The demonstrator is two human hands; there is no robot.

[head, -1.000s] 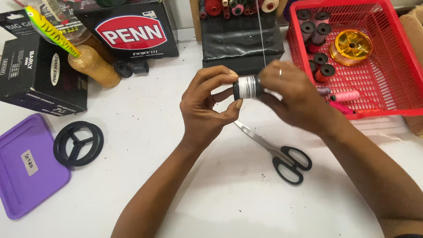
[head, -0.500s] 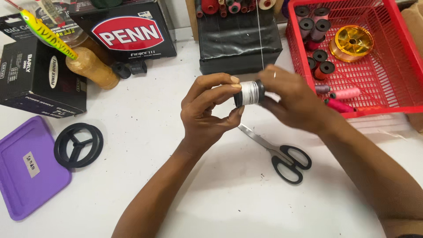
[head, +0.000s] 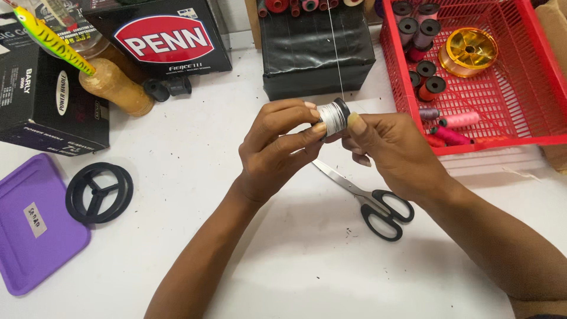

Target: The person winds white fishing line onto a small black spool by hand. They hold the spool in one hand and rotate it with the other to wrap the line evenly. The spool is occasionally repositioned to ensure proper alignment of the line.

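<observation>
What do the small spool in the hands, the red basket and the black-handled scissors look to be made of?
Small black spool: likely plastic, wound with pale, glossy thread or line. Red latticed basket: moulded plastic, uniform colour and grid walls. Black-handled scissors: shiny metal blades, matte handles, probably plastic. The left hand and right hand grip the spool.

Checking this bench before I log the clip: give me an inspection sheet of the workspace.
Surface: white table, small dark specks.
Job's things: small spool wound with pale line; thin line runs up from it.
Clutter: scissors, purple tray, black ring, black boxes, fishing lure.
Fingers: left hand and right hand pinch the spool.
Cables: nothing seen.
Surroundings: red basket of thread spools.
</observation>
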